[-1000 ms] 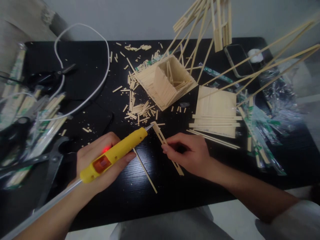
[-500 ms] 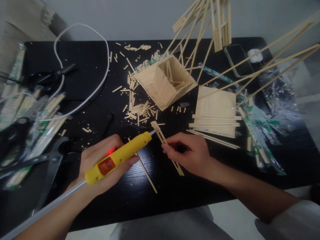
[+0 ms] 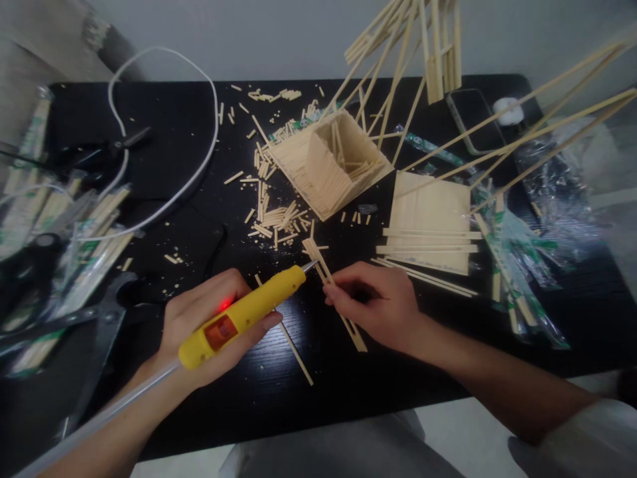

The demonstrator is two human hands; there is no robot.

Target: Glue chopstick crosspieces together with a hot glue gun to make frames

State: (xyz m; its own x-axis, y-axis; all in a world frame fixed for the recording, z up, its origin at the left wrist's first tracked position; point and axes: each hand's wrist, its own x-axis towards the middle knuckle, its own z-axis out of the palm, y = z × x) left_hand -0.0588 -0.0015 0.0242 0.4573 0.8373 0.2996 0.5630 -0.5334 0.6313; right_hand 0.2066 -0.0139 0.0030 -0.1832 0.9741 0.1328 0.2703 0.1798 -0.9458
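My left hand (image 3: 209,318) is closed around a yellow hot glue gun (image 3: 243,315), with a clear glue stick (image 3: 109,415) running out of its back end. The gun's metal nozzle reaches a narrow frame of wooden sticks (image 3: 321,262), close to its far end; whether it touches is hard to tell. My right hand (image 3: 373,302) pinches that frame between thumb and fingers near its middle. The frame slants over the table, with a slot between its long sticks. A single wooden stick (image 3: 296,352) lies on the black table between my hands, partly behind the gun.
Cut stick bits (image 3: 279,216) are scattered beyond my hands, beside a square stick-built box (image 3: 338,159). To the right are a flat stick panel (image 3: 430,212), wrapped chopsticks (image 3: 522,285) and a phone (image 3: 475,119). Pliers (image 3: 107,318) and a white cable (image 3: 213,99) lie left.
My left hand and the glue gun have shifted slightly right, the nozzle sliding a little along the stick frame. My right hand and the frame have barely moved.
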